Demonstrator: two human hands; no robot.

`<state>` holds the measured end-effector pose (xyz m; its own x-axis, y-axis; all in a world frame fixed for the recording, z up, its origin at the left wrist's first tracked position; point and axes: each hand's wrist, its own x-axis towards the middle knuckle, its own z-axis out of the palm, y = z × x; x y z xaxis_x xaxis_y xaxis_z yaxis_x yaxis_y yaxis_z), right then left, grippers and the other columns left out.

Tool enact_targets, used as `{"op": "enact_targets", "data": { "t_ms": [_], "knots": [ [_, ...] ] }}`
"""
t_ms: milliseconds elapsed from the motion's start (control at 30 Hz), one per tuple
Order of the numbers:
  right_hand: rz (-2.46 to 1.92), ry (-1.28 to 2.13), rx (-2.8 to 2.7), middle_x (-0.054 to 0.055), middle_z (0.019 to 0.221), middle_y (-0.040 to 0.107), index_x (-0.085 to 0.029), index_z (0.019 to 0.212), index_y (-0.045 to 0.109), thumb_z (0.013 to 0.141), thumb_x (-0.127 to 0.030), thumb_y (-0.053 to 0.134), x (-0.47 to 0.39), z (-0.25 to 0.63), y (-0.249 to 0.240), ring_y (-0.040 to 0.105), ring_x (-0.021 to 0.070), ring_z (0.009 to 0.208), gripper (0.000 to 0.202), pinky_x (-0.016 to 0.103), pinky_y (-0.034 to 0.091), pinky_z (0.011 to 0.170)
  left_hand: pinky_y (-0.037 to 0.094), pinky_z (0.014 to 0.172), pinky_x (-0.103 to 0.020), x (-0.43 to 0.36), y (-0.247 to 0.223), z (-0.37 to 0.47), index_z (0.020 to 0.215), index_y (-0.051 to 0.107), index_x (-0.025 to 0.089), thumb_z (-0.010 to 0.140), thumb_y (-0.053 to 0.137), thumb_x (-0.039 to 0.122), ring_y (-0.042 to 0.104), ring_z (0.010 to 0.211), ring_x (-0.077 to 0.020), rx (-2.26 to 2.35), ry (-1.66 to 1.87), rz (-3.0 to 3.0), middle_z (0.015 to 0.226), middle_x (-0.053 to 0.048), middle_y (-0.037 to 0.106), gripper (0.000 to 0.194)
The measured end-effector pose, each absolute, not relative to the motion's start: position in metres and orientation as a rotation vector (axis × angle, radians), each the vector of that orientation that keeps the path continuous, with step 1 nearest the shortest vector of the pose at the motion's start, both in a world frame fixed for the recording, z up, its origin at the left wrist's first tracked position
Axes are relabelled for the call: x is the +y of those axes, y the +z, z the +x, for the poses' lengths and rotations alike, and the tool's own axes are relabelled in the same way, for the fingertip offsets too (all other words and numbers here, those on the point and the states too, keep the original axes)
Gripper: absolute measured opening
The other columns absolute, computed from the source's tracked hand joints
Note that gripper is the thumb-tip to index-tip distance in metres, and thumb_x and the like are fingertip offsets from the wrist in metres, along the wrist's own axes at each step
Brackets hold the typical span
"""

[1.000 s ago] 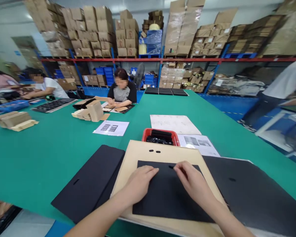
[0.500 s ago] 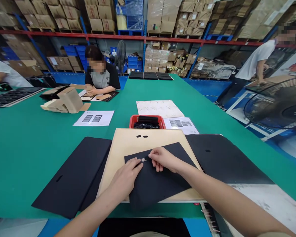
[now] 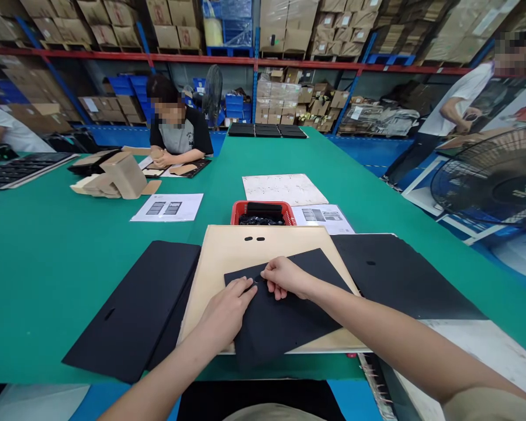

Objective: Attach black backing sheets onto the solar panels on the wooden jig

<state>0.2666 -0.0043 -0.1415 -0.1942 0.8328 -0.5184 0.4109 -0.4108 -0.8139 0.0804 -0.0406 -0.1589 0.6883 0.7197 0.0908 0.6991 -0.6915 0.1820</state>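
Note:
A black sheet [image 3: 284,318] lies tilted on a tan board [image 3: 232,251] that has two small slots near its far edge. My left hand [image 3: 228,307] presses flat on the sheet's left part, fingertips at a small slot in it. My right hand [image 3: 284,276] pinches the sheet at that same slot, fingers curled. The two hands nearly touch. What sits between the fingertips is too small to make out.
Black sheets lie left [image 3: 135,307] and right [image 3: 398,280] of the board. A red basket [image 3: 239,211] of black parts stands just beyond it, with papers [image 3: 283,188] behind. A co-worker [image 3: 177,134] sits at the far left, another person [image 3: 456,111] stands right, beside a fan [image 3: 495,181].
The view swung to the right and down over the second. The black sheet turned from square on the board to tilted, and both hands closed in on its small slot.

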Motion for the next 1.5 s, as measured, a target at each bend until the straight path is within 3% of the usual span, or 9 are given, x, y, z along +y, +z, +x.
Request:
{"op": "enact_targets", "data": {
  "t_ms": [1000,1500],
  "knots": [
    [-1.691,1.608,-1.444,-0.004,0.042,0.054,-0.017,0.058,0.05,0.085,-0.018,0.051,-0.001,0.27,-0.154,0.049,0.0076,0.031,0.027,0.015,0.033,0.028,0.047,0.099,-0.035,-0.037,-0.17,0.075,0.123,0.056,0.02,0.082,0.033,0.0,0.048,0.124,-0.0201,1.128,0.259,2.797,0.131,-0.005,0.056,0.052],
    [-1.7,1.581,-1.461,-0.003,0.042,0.054,-0.017,0.057,0.05,0.084,-0.015,0.046,-0.002,0.269,-0.153,0.05,0.0076,0.031,0.028,0.015,0.034,0.028,0.049,0.094,-0.033,-0.033,-0.168,0.077,0.126,0.054,0.018,0.081,0.033,-0.001,0.053,0.116,-0.0212,1.17,0.246,2.802,0.132,-0.008,0.054,0.053]
  ]
}}
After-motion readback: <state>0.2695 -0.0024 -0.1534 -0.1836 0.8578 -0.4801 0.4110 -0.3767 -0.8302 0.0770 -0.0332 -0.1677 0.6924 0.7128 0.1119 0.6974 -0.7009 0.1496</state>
